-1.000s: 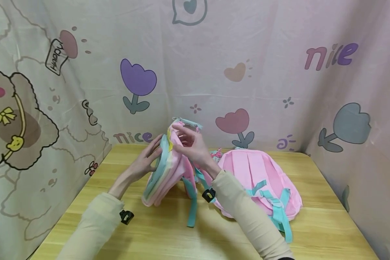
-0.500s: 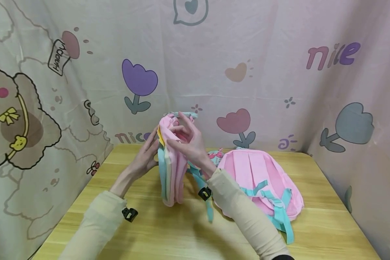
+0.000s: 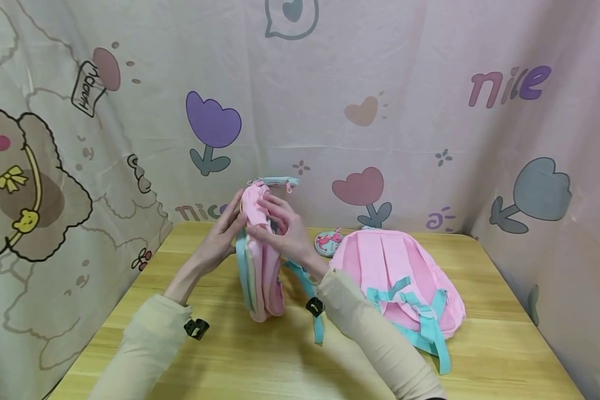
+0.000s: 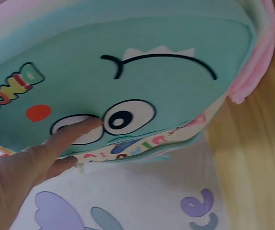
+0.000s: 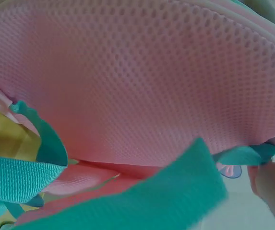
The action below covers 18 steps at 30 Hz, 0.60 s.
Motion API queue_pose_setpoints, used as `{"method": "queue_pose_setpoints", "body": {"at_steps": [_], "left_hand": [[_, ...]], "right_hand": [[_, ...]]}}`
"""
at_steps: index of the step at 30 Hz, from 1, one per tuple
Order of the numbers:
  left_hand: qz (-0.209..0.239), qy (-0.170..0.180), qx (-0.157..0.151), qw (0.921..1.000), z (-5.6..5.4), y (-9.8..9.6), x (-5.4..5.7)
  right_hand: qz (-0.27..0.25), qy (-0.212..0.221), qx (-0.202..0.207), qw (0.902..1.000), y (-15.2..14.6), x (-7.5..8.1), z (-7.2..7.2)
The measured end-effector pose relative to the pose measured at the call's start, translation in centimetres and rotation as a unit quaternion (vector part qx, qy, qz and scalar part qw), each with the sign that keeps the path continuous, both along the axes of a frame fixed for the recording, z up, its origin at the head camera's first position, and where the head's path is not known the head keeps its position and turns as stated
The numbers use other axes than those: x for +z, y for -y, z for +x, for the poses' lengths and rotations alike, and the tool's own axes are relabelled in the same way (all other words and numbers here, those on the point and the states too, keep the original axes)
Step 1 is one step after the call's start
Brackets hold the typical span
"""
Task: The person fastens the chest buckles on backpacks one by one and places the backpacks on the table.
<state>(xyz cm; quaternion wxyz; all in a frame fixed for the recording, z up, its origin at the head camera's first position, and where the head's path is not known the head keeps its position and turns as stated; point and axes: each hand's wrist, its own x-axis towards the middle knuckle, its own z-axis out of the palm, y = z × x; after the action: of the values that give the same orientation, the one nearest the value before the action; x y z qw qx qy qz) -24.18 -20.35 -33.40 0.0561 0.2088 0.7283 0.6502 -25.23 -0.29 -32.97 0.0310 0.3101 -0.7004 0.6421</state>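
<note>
1. From my station I watched a person's bare hands at work; the pink and turquoise backpack (image 3: 269, 278) stood nearly edge-on between the fingers of both. I could not tell whether its base met the worktop (image 3: 245, 366) below them.
2. The left hand (image 3: 217, 240) lay along the turquoise front, its fingers fairly straight and a little apart. Through the left wrist camera I saw one digit pressed across the printed face (image 4: 156, 91), over one eye and with its tip beside the other.
3. The right hand (image 3: 287, 229) was at the upper part of the bag, thumb and fingers bent around it, pinching the pink fabric. Its wrist camera gave me the pink mesh back just beside those fingers, and a turquoise strip (image 5: 245, 155) at the fingertips.
4. Just above the right fingers I saw a turquoise zipped flap (image 3: 276, 181) jutting out.
5. Below the right fingers a turquoise strap (image 3: 318, 331) hung past the wrist.
6. To the right of those fingers were a small round pouch (image 3: 327, 243) and, farther off, a second pink backpack (image 3: 392, 253), lying strap side up.
</note>
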Motion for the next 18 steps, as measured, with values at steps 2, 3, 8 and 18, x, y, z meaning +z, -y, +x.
{"method": "queue_pose_setpoints", "body": {"at_steps": [2,3,8,18], "left_hand": [[-0.015,-0.007,0.01,0.9998,0.1,0.1,0.3],[-0.022,-0.01,0.016,0.9996,0.2,0.2,0.5],[-0.06,-0.022,0.043,0.997,0.7,0.4,1.4],[-0.136,-0.062,0.072,0.9862,1.7,0.6,2.9]], "right_hand": [[0.008,-0.011,0.002,0.9999,0.1,-0.3,0.0],[0.01,-0.014,0.003,0.9999,0.1,-0.5,0.0],[-0.004,-0.002,0.024,0.9997,0.2,-1.3,0.2],[-0.008,0.006,0.028,0.9996,0.7,-2.5,0.7]]}}
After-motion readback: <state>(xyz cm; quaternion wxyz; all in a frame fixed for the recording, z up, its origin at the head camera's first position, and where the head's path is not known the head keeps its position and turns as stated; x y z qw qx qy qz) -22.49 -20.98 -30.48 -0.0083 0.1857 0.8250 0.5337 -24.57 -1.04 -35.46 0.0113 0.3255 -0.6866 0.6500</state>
